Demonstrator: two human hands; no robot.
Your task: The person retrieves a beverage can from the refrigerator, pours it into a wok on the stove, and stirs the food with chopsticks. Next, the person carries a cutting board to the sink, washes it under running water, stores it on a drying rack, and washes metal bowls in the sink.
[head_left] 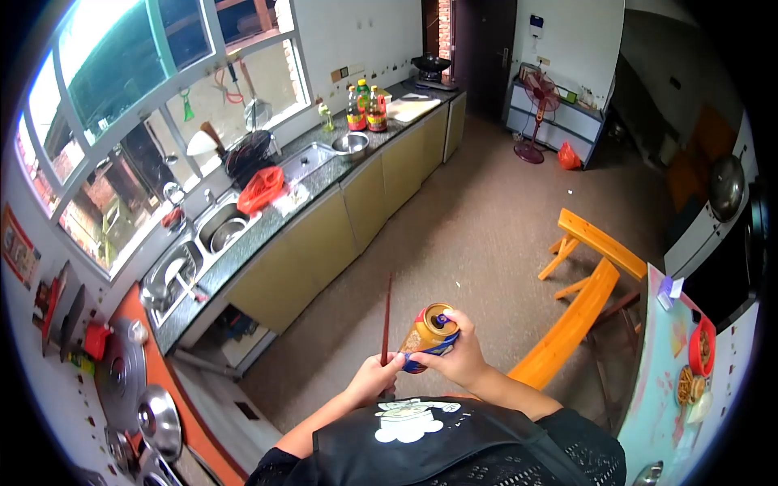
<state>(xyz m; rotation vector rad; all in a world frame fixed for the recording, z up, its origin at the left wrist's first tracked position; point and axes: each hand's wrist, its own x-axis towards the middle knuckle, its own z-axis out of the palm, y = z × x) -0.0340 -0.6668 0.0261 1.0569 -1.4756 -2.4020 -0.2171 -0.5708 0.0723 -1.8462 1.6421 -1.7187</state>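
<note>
In front of my dark apron [494,433], my right hand [463,358] is wrapped round a gold, red and blue drink can [428,340]. The can tilts, its top facing up toward me, and a dark opening shows in the lid. My left hand [374,381] is closed round reddish-brown chopsticks [386,320], which point up and away from me. I cannot tell whether it is one stick or a pair pressed together. The left fingertips come against the can's lower left side.
On the left a counter [320,190] carries a sink [223,227], a red bag [261,190], a steel bowl [350,146] and sauce bottles [356,109]. Orange benches [571,320] stand at right by a table [660,364] with a red basket [702,344]. A fan [536,113] stands farther back.
</note>
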